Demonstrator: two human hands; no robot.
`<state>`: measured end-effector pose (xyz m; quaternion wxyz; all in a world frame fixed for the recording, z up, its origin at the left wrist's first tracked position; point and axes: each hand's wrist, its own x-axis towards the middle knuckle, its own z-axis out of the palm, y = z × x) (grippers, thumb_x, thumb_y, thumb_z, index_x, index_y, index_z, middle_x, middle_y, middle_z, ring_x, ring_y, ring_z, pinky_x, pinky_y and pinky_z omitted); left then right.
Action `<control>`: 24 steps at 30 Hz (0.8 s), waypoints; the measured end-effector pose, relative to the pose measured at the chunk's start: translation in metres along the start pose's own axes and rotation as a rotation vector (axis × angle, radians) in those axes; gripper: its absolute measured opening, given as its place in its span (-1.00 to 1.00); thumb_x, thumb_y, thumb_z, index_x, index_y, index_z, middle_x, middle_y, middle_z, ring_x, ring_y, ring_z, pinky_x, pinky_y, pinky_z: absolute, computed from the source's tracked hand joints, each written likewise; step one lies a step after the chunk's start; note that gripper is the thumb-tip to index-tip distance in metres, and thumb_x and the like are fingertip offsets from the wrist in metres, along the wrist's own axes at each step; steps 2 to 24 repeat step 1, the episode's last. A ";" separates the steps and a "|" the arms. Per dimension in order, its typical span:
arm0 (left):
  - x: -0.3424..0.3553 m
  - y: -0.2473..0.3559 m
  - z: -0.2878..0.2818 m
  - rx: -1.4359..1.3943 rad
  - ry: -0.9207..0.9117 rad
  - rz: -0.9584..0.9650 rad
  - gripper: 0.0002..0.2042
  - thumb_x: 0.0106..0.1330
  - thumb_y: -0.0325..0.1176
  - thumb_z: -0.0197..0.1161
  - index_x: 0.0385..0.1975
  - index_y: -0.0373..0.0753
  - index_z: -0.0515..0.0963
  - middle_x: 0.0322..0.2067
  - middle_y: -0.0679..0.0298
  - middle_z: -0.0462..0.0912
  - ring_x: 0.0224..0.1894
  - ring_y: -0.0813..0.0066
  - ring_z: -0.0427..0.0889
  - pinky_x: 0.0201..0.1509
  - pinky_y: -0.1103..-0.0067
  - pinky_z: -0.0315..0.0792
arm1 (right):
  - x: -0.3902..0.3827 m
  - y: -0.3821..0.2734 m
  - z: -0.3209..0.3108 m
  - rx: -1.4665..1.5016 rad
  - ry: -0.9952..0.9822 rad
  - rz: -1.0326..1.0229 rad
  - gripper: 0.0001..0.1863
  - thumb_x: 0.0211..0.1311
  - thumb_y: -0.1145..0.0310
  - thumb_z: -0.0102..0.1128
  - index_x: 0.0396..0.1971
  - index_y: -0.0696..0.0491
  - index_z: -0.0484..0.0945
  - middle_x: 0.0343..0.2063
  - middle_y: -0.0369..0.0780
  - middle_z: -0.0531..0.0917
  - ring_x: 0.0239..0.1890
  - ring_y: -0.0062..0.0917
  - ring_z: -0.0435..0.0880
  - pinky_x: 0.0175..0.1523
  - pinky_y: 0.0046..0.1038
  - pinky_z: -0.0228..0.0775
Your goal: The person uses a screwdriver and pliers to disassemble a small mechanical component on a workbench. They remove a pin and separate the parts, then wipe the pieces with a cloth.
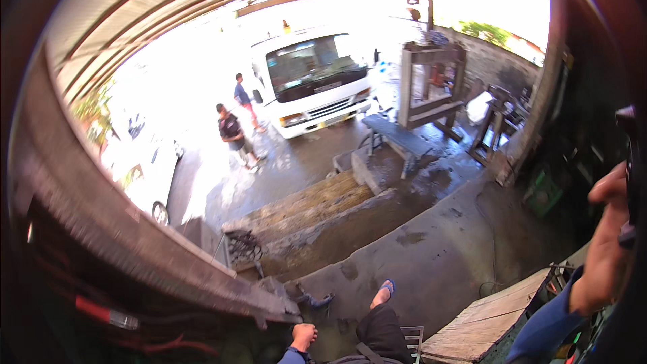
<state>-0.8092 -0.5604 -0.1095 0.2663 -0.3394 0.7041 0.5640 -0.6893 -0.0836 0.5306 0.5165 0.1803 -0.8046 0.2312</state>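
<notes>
My left hand is low in the view, its fingers curled into a fist with nothing visible sticking out. Just above it are the end of a wooden beam and a grey metal piece on the floor. At the right edge my right hand is raised, in a blue sleeve. Its fingers bend against a dark upright object, cut off by the rim, whose kind I cannot make out. Below that hand lies a pale wooden board top. My sandalled foot is on the concrete floor.
Low steps lead down to a wet yard with a white truck. Two people stand beside it. A blue bench and a heavy frame stand right of the steps. A dark cable crosses the floor.
</notes>
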 end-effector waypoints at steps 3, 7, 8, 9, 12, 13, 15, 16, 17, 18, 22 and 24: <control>0.014 0.015 0.031 0.038 -0.033 0.032 -0.84 0.39 -0.39 0.22 -0.31 -0.30 0.71 -0.49 0.22 0.74 -0.61 0.46 0.63 -0.60 0.49 0.47 | 0.014 0.009 -0.017 0.117 0.050 -0.094 -0.55 0.46 0.28 0.24 0.19 0.14 0.32 0.13 0.02 0.48 0.07 -0.20 0.61 0.15 -0.25 0.57; 0.014 0.015 0.031 0.038 -0.033 0.032 -0.84 0.39 -0.39 0.22 -0.31 -0.30 0.71 -0.49 0.22 0.74 -0.61 0.46 0.63 -0.60 0.49 0.47 | 0.014 0.009 -0.017 0.117 0.050 -0.094 -0.55 0.46 0.28 0.24 0.19 0.14 0.32 0.13 0.02 0.48 0.07 -0.20 0.61 0.15 -0.25 0.57; 0.014 0.015 0.031 0.038 -0.033 0.032 -0.84 0.39 -0.39 0.22 -0.31 -0.30 0.71 -0.49 0.22 0.74 -0.61 0.46 0.63 -0.60 0.49 0.47 | 0.014 0.009 -0.017 0.117 0.050 -0.094 -0.55 0.46 0.28 0.24 0.19 0.14 0.32 0.13 0.02 0.48 0.07 -0.20 0.61 0.15 -0.25 0.57; 0.014 0.015 0.031 0.038 -0.033 0.032 -0.84 0.39 -0.39 0.22 -0.31 -0.30 0.71 -0.49 0.22 0.74 -0.61 0.46 0.63 -0.60 0.49 0.47 | 0.014 0.009 -0.017 0.117 0.050 -0.094 -0.55 0.46 0.28 0.24 0.19 0.14 0.32 0.13 0.02 0.48 0.07 -0.20 0.61 0.15 -0.25 0.57; 0.014 0.015 0.031 0.038 -0.033 0.032 -0.84 0.39 -0.39 0.22 -0.31 -0.30 0.71 -0.49 0.22 0.74 -0.61 0.46 0.63 -0.60 0.49 0.47 | 0.014 0.009 -0.017 0.117 0.050 -0.094 -0.55 0.46 0.28 0.24 0.19 0.14 0.32 0.13 0.02 0.48 0.07 -0.20 0.61 0.15 -0.25 0.57; 0.014 0.015 0.031 0.038 -0.033 0.032 -0.84 0.39 -0.39 0.22 -0.31 -0.30 0.71 -0.49 0.22 0.74 -0.61 0.46 0.63 -0.60 0.49 0.47 | 0.014 0.009 -0.017 0.117 0.050 -0.094 -0.55 0.46 0.28 0.24 0.19 0.14 0.32 0.13 0.02 0.48 0.07 -0.20 0.61 0.15 -0.25 0.57; 0.014 0.015 0.031 0.038 -0.033 0.032 -0.84 0.39 -0.39 0.22 -0.31 -0.30 0.71 -0.49 0.22 0.74 -0.61 0.46 0.63 -0.60 0.49 0.47 | 0.014 0.009 -0.017 0.117 0.050 -0.094 -0.55 0.46 0.28 0.24 0.19 0.14 0.32 0.13 0.02 0.48 0.07 -0.20 0.61 0.15 -0.25 0.57; 0.014 0.015 0.031 0.038 -0.033 0.032 -0.84 0.39 -0.39 0.22 -0.31 -0.30 0.71 -0.49 0.22 0.74 -0.61 0.46 0.63 -0.60 0.49 0.47 | 0.014 0.009 -0.017 0.117 0.050 -0.094 -0.55 0.46 0.28 0.24 0.19 0.14 0.32 0.13 0.02 0.48 0.07 -0.20 0.61 0.15 -0.25 0.57; 0.014 0.015 0.031 0.038 -0.033 0.032 -0.84 0.39 -0.39 0.22 -0.31 -0.30 0.71 -0.49 0.22 0.74 -0.61 0.46 0.63 -0.60 0.49 0.47 | 0.014 0.009 -0.017 0.117 0.050 -0.094 -0.55 0.46 0.28 0.24 0.19 0.14 0.32 0.13 0.02 0.48 0.07 -0.20 0.61 0.15 -0.25 0.57; 0.014 0.015 0.031 0.038 -0.033 0.032 -0.84 0.39 -0.39 0.22 -0.31 -0.30 0.71 -0.49 0.22 0.74 -0.61 0.46 0.63 -0.60 0.49 0.47 | 0.014 0.009 -0.017 0.117 0.050 -0.094 -0.55 0.46 0.28 0.24 0.19 0.14 0.32 0.13 0.02 0.48 0.07 -0.20 0.61 0.15 -0.25 0.57; 0.014 0.015 0.031 0.038 -0.033 0.032 -0.84 0.39 -0.39 0.22 -0.31 -0.30 0.71 -0.49 0.22 0.74 -0.61 0.46 0.63 -0.60 0.49 0.47 | 0.014 0.009 -0.017 0.117 0.050 -0.094 -0.55 0.46 0.28 0.24 0.19 0.14 0.32 0.13 0.02 0.48 0.07 -0.20 0.61 0.15 -0.25 0.57; 0.014 0.015 0.031 0.038 -0.033 0.032 -0.84 0.39 -0.39 0.22 -0.31 -0.30 0.71 -0.49 0.22 0.74 -0.61 0.46 0.63 -0.60 0.49 0.47 | 0.014 0.009 -0.017 0.117 0.050 -0.094 -0.55 0.46 0.28 0.24 0.19 0.14 0.32 0.13 0.02 0.48 0.07 -0.20 0.61 0.15 -0.25 0.57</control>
